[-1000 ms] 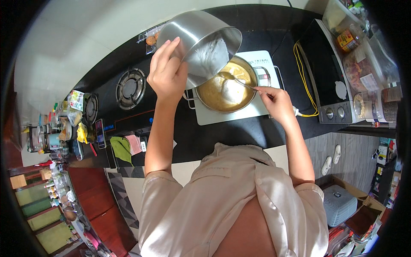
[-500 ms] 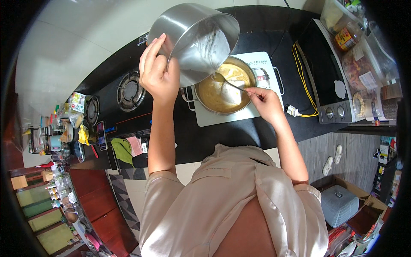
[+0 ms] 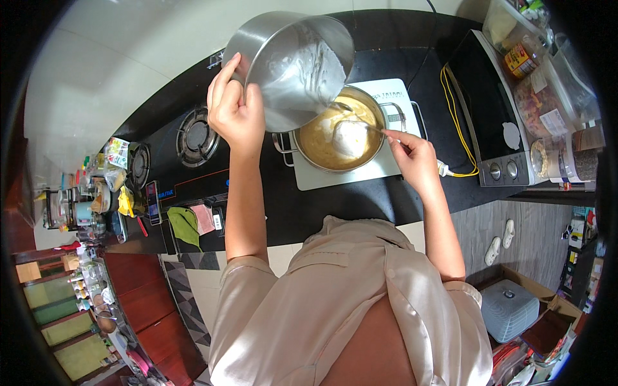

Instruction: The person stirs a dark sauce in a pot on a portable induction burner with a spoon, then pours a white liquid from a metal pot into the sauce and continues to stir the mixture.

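My left hand (image 3: 237, 109) is closed on a deep steel pot (image 3: 264, 48), tilted with its mouth toward the right. White, creamy residue (image 3: 322, 71) coats its inside. Below the pot's lower rim sits a wide two-handled steel pan (image 3: 335, 170) on a white hot plate (image 3: 310, 181). A yellowish mixture (image 3: 315, 148) fills part of the pan, with a white mound (image 3: 351, 139) on top. My right hand (image 3: 412, 157) pinches the handle of a metal spoon (image 3: 369, 125), whose bowl end is above the mixture, close to the pot's rim.
To the right stands a microwave (image 3: 489, 109), with a yellow cord (image 3: 450, 109) and a white plug (image 3: 444, 168) beside it. Gas burners (image 3: 196, 136) are on the left. A green cloth (image 3: 185, 225) hangs near the counter's front edge by a phone (image 3: 153, 202).
The pot has shifted slightly left and down with my left hand. My right hand has moved a little right and down, and the spoon's bowl end has swung right and up.
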Motion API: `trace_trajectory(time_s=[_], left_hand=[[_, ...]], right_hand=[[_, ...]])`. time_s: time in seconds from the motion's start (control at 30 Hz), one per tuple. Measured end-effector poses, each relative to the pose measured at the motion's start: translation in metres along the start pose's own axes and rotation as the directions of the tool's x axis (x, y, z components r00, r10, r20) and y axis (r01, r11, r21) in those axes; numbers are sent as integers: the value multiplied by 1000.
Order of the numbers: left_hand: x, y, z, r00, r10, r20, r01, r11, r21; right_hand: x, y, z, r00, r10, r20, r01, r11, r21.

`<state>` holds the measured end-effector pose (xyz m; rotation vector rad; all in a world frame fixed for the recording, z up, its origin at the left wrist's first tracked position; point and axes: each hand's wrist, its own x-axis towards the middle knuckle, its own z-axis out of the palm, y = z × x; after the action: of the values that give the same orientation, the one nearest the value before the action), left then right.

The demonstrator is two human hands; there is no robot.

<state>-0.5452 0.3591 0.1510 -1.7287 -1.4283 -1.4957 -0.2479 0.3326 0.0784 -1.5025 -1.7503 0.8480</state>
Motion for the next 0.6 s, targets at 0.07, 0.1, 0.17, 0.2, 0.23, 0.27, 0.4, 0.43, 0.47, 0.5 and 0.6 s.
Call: trace_trajectory(time_s=[0.07,0.1,0.17,0.2,0.23,0.27,0.4,0.43,0.47,0.5,0.6], left_hand=[[0,-1,-1,1000,-2,-6,2,1000,-5],[0,-2,-1,1000,-4,-11,4,1000,-9],[-1,-6,0,999,-38,-18,38,999,-18],[-1,-7,0,997,-72,-24,72,997,-27],[-1,-6,0,997,-72,-24,71,997,-27],[-1,-6,0,998,-68,-17,67,997,-38],[-2,-9,0,1000,-4,-23,4,1000,-24],[-2,-10,0,1000,-3,-22,3,1000,-26],[-4,-10,0,999,-40,-9,40,999,-31],[-5,-10,0,997,-77,4,77,996,-36],[-5,-8,2,995,-100,-7,100,995,-28]], right_hand=[[-4,-3,3,998,-30,49,29,999,14],[-6,-5,5,998,-30,49,29,999,14],[-9,-10,8,989,-37,144,40,999,-20],[-9,-13,7,987,-55,153,63,997,-51],[-7,-8,7,987,-55,152,63,997,-51],[-5,1,7,993,-46,112,51,998,-40],[7,3,-3,1000,20,4,-20,997,-72],[8,3,-2,1000,3,-19,-5,997,-74],[8,1,-2,1000,5,-21,-6,997,-74],[7,-3,0,1000,7,6,-7,996,-91],[1,-8,5,999,-8,51,12,997,-74]])
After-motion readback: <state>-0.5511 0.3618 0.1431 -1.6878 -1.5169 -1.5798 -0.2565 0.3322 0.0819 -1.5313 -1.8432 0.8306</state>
